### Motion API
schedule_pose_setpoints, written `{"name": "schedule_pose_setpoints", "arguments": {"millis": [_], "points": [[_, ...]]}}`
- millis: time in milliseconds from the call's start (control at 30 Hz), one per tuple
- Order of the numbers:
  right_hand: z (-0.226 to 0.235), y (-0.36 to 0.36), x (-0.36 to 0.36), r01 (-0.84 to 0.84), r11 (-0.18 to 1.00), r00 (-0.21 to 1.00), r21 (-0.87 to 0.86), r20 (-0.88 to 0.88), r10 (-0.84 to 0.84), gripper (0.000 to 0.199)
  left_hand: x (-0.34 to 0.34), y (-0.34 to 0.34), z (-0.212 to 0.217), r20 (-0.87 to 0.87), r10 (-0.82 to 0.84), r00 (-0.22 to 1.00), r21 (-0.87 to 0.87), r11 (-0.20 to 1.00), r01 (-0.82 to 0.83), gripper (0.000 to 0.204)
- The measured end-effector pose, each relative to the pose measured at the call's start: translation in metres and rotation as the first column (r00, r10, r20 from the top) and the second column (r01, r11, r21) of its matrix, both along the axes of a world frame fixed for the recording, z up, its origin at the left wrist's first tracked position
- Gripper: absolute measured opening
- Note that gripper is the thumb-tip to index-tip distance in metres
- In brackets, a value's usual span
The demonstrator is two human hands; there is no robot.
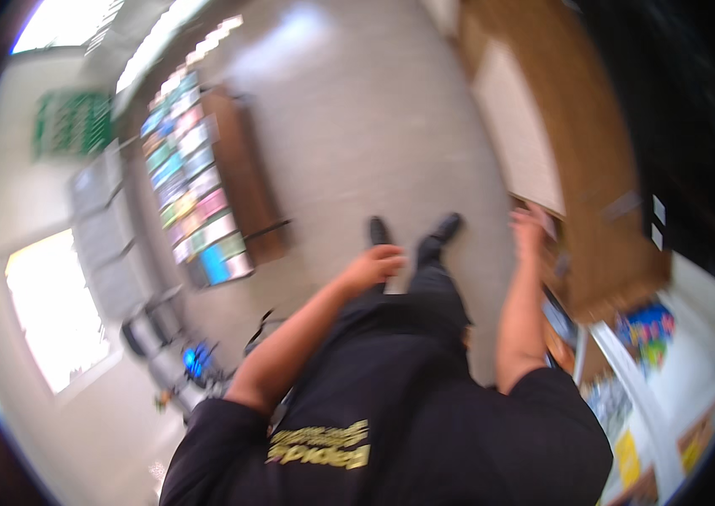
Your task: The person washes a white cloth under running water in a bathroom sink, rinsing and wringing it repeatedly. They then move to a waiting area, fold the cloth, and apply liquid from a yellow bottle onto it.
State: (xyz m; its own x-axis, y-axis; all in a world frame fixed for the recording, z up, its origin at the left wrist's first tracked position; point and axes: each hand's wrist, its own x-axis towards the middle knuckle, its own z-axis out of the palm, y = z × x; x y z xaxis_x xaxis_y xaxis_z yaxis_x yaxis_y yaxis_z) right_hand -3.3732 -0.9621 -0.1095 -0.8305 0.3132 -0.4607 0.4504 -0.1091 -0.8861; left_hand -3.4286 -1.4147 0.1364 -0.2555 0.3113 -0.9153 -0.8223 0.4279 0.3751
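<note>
In front of my body, my left hand (377,266) hangs over the floor with its fingers loosely curled together, and I see nothing in it. My right hand (529,226) reaches out to the right, beside the lower corner of a pale flat panel (519,126) on a long brown piece of furniture (598,160). Its fingers look partly stretched and apart. Blur hides whether they touch the panel's edge, and nothing shows held in them.
To the left stands a brown table (244,177) covered with rows of colourful flat items (193,181). Grey seats (109,236) line the wall, below a green sign (73,124). A white shelf (640,405) with colourful packages (648,329) is at the lower right. Grey floor (366,110) stretches ahead.
</note>
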Motion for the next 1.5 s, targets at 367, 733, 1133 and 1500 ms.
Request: {"name": "schedule_pose_setpoints", "arguments": {"millis": [367,733,1133,1500], "points": [[0.005,-0.038,-0.074,0.153,0.843,0.61,0.515,0.622,-0.491,0.047,0.017,-0.079,-0.015,-0.237,0.214,0.948,-0.084,0.967,-0.24,0.048],[0.024,-0.029,-0.054,0.564,0.613,0.37,0.553,0.495,-0.786,0.044,0.014,-0.096,0.008,-0.219,0.232,0.948,-0.094,0.962,-0.257,0.046],[0.021,-0.014,0.038,0.557,0.745,0.345,0.368,0.713,-0.611,0.035,0.008,-0.095,0.014,-0.202,0.243,0.949,-0.102,0.958,-0.267,0.051],[0.014,0.013,0.094,0.497,0.855,0.435,0.146,0.811,-0.391,0.029,0.007,-0.076,-0.001,-0.233,0.206,0.95,-0.068,0.971,-0.227,0.05]]}}
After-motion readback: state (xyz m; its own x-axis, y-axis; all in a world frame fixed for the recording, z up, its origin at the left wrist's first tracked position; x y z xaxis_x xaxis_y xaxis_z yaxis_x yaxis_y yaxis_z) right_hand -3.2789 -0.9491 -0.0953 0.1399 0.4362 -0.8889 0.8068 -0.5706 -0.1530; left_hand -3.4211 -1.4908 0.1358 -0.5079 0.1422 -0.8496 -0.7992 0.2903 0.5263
